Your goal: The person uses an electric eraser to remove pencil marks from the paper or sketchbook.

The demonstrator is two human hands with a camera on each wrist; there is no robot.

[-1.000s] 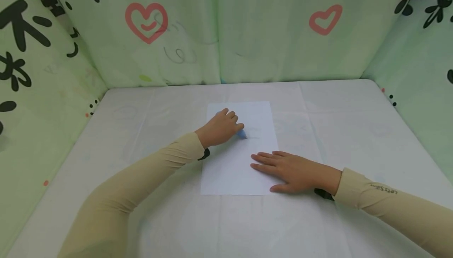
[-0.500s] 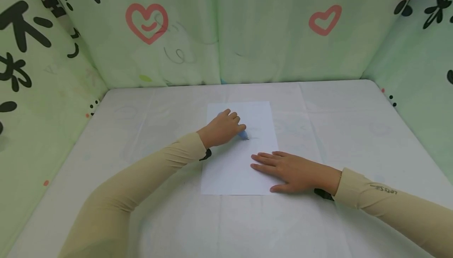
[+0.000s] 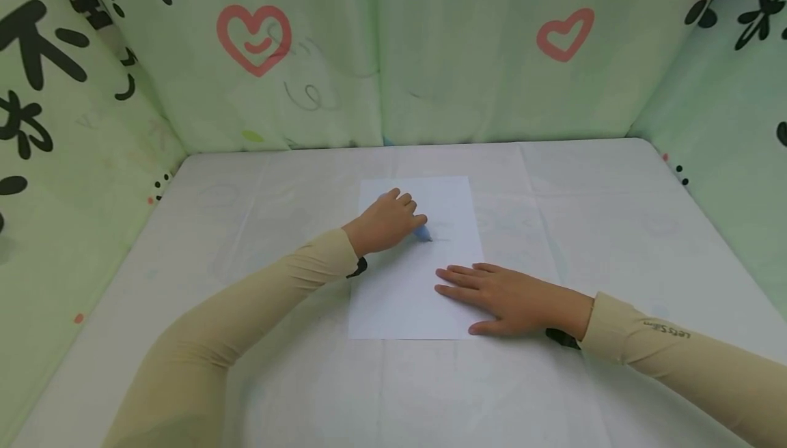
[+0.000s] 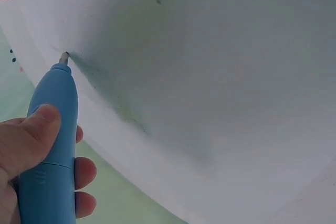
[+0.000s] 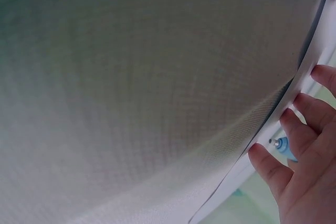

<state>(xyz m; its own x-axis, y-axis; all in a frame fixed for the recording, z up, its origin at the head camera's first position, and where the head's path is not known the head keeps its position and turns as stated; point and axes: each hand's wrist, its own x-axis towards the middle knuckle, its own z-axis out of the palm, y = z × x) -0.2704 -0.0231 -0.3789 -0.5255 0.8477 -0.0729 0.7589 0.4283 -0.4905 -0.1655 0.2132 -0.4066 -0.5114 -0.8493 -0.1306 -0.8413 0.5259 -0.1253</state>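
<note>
In the head view my left hand (image 3: 384, 224) grips a blue electric eraser (image 3: 421, 232), its tip at faint grey lines on a white sheet of paper (image 3: 393, 298). The left wrist view shows the thumb and curled fingers around the thick blue body of the eraser (image 4: 55, 103). Its narrow metal tip (image 4: 64, 57) meets the paper. My right hand (image 3: 504, 298) rests with fingers spread on the sheet's lower right part. In the right wrist view its fingertips (image 5: 257, 153) touch the paper near an edge, and part of the eraser (image 5: 283, 146) shows behind them.
The sheet lies on a table with a white cloth (image 3: 307, 393). Green curtains (image 3: 455, 59) with hearts and black figures stand along the back and both sides. Dark wrist straps (image 3: 562, 337) show under the sleeves.
My left hand and the eraser have shifted very slightly right over the last second, staying by the faint lines. The right hand and the sheet have stayed in place.
</note>
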